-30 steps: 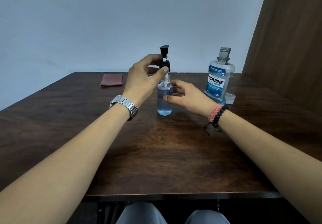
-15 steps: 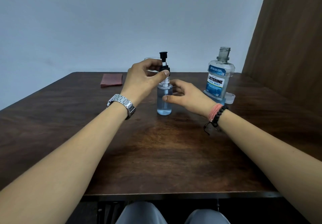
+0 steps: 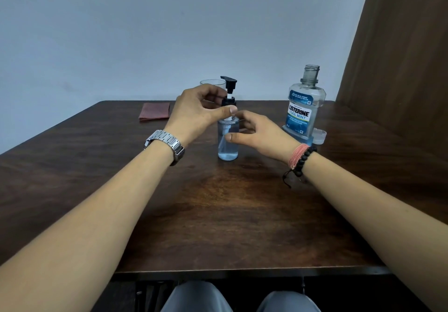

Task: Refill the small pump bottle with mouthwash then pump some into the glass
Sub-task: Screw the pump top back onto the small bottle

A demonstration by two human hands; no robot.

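A small clear pump bottle [image 3: 228, 150] holding pale blue liquid stands upright at the table's middle. My left hand [image 3: 196, 115] pinches the black collar of the pump head [image 3: 229, 91], which sits in the bottle's neck with its nozzle pointing left. My right hand [image 3: 258, 133] curls around the bottle's right side, thumb on its front. An uncapped mouthwash bottle [image 3: 304, 110] stands to the right. A clear glass [image 3: 212, 84] stands behind my left hand, mostly hidden.
The mouthwash bottle's clear cap [image 3: 319, 136] lies beside it on the dark wooden table [image 3: 218, 214]. A folded reddish cloth [image 3: 154, 114] lies at the far left. A wall is close behind the table's far edge.
My left hand has lowered the pump head into the bottle's neck and turned it; the nozzle now points left. The right hand stayed at the bottle.
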